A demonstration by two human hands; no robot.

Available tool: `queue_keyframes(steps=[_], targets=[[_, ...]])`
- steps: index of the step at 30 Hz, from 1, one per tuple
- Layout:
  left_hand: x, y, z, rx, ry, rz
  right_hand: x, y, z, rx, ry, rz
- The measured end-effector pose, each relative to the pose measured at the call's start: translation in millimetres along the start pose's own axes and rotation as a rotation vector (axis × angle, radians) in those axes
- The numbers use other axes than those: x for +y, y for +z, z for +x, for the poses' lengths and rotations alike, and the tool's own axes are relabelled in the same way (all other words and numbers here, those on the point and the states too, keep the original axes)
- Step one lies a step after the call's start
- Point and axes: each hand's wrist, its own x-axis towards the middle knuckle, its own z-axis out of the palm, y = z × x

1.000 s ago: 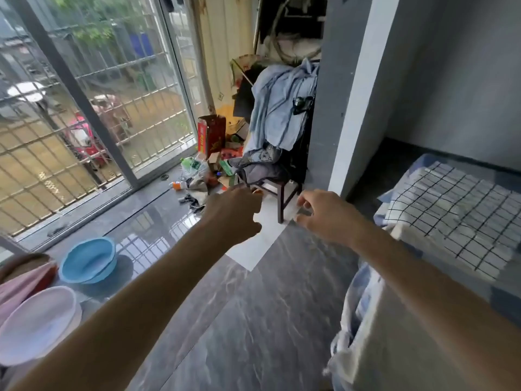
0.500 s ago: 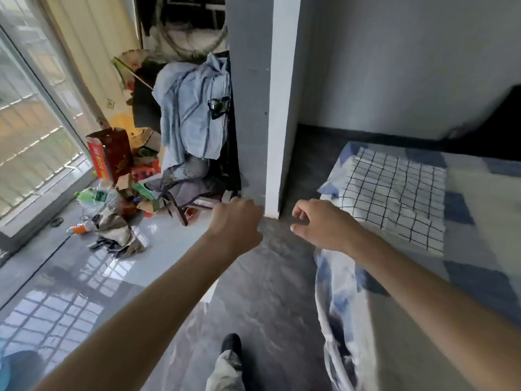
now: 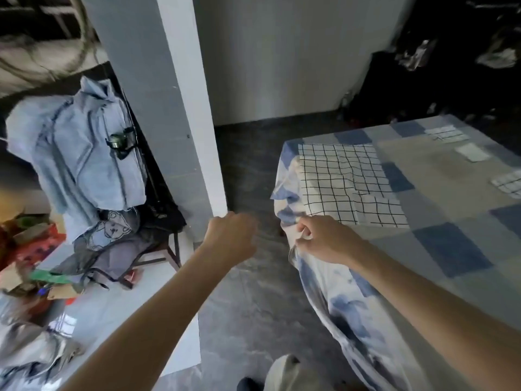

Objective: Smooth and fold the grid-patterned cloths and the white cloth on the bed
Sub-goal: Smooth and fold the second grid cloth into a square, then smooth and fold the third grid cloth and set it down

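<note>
A large white cloth with a black grid [image 3: 346,182] lies spread on the near-left corner of the bed [image 3: 451,249]. It is a little wrinkled, with one part doubled over. Farther back lie a small grid cloth [image 3: 445,134], a small white cloth [image 3: 472,152] and another grid cloth [image 3: 509,183] at the right edge. My right hand [image 3: 324,241] is at the bed's corner, just below the big grid cloth, and its curled fingers pinch the blue-and-white bed cover [image 3: 346,300]. My left hand [image 3: 231,235] hovers over the floor as a loose fist and holds nothing.
A white pillar [image 3: 191,108] stands left of the bed. A chair [image 3: 158,255] piled with blue and grey clothes [image 3: 81,153] sits beside it, with clutter on the floor at the far left. Dark tiled floor [image 3: 253,306] runs between chair and bed.
The view has swung right, toward the bed. My right hand has moved onto the bed's corner and taken hold of the cover. My left hand stays curled beside it.
</note>
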Motion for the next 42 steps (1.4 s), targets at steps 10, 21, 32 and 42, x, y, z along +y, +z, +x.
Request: queue_keyframes(steps=[10, 21, 32, 42], targets=[[8, 7, 102, -0.100, 0.259, 0.002, 48, 1, 52, -0.004, 0.294, 0.082], [-4, -3, 251, -0.160, 0.403, 0.196, 124, 1, 167, -0.064, 0.446, 0.156], [34, 13, 365, -0.212, 0.643, 0.182, 189, 4, 209, -0.019, 0.601, 0.163], [98, 45, 458, -0.237, 0.889, 0.130, 228, 28, 190, 0.241, 0.922, 0.210]])
